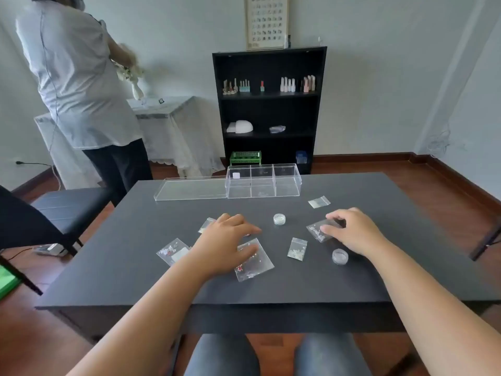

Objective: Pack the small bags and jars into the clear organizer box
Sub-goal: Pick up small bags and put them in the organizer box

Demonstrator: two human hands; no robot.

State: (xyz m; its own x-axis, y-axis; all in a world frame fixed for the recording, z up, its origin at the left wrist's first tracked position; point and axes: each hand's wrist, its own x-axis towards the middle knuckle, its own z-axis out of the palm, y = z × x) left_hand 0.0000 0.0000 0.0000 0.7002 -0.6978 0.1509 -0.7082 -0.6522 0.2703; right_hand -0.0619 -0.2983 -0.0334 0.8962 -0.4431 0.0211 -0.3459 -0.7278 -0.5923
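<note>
The clear organizer box [264, 181] stands at the far middle of the dark table [135, 240], its lid [189, 189] lying beside it to the left. Several small clear bags lie scattered in front of me. My left hand [222, 242] rests flat on a large bag [254, 263], fingers spread, and partly covers a small jar [247, 235]. My right hand [352, 230] pinches another bag [318, 229] between thumb and fingers. Two round jars sit free: one [279, 219] between my hands, one [340, 256] near my right wrist. More bags lie at the left [172, 251], centre [297, 248] and far right [319, 201].
A person in a white shirt [76, 77] stands at the back left by a cloth-covered side table [168, 109]. A black shelf unit [269, 104] with small bottles stands against the wall. A dark chair [67, 204] is at the table's left side.
</note>
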